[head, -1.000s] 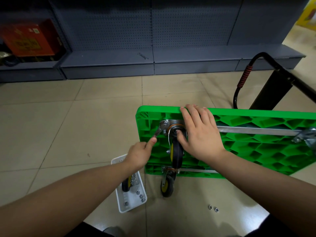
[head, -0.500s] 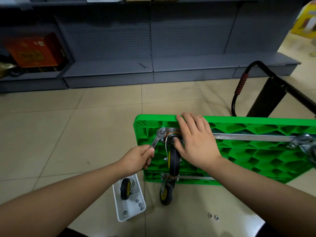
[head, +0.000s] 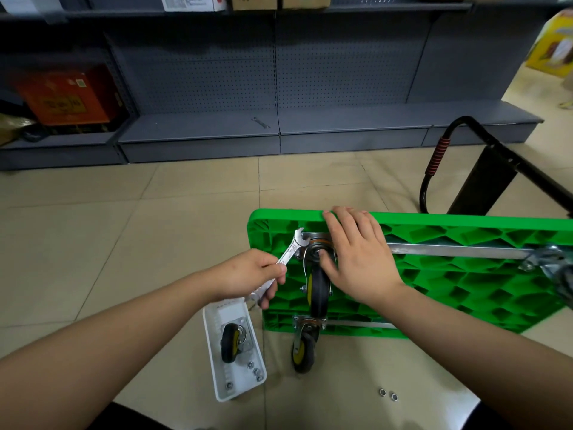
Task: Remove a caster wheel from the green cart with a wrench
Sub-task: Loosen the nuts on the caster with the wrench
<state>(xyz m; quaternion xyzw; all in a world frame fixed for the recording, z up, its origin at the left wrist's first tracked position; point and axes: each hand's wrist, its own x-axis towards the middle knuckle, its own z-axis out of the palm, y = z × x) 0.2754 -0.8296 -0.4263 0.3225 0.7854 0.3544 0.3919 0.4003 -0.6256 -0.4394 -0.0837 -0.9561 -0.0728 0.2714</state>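
Head view, our left hand [head: 248, 276] clenched round one wrench [head: 283, 261], its open end at the caster wheel [head: 319, 287] mount plate, our right hand [head: 356, 259] flat with straight fingers on the upturned green cart [head: 465, 274], two casters at this end, one loose caster [head: 232, 342] in one white tray [head: 217, 352], two nuts [head: 388, 394] on the floor.

Silver wrench [head: 286, 255] at black caster wheel [head: 319, 290] on overturned green cart [head: 465, 268]
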